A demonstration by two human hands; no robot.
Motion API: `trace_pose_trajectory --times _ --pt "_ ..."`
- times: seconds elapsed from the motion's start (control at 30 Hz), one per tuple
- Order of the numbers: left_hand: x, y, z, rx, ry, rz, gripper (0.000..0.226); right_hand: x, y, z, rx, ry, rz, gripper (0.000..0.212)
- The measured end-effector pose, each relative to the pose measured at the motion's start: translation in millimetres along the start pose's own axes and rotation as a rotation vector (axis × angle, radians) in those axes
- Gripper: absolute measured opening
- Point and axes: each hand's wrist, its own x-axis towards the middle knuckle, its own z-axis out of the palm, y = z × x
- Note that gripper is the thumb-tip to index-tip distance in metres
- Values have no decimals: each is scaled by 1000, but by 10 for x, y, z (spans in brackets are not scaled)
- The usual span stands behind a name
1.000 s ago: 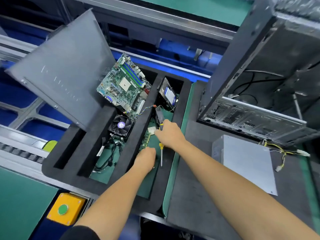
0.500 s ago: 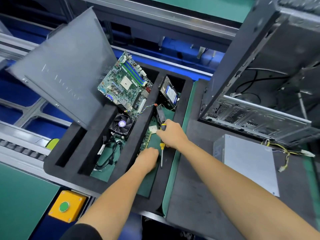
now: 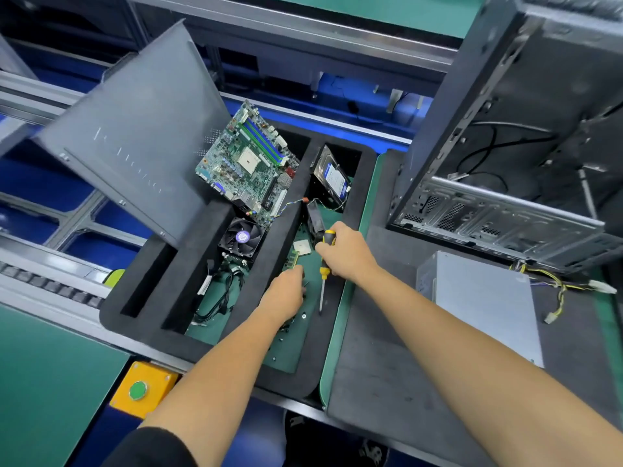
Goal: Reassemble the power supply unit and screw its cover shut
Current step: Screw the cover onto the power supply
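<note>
- Our right hand grasps the screwdriver at centre frame, its shaft pointing down over the foam tray.
- Our left hand reaches into the tray among small screws; we cannot tell whether it holds anything.
- The power supply unit lies at right, on the grey mat, below the open computer case.

— What is seen of the tray?
— Matt black foam, finely grained, is shown, with a smooth green mat laid inside.
— And the power supply unit?
— Dull grey sheet metal is presented, brushed-looking; the computer case is perforated bare steel.
— The screwdriver?
— A glossy yellow-and-black plastic handle and a bright metal shaft are seen.
</note>
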Motion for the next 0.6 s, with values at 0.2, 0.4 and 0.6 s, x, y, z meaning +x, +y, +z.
trace_pose_trajectory --times 0.2,0.4,0.6 --pt "-217 14 42 292 -128 -84 24 2 -1 75 -20 -8 -32 13" --pt "-437 -63 216 422 -301 -175 30 -10 4 227 -13 -77 -75 13" --pt "-502 -91 343 438 -311 -232 36 -28 -28 314 -29 -113 -81 13"
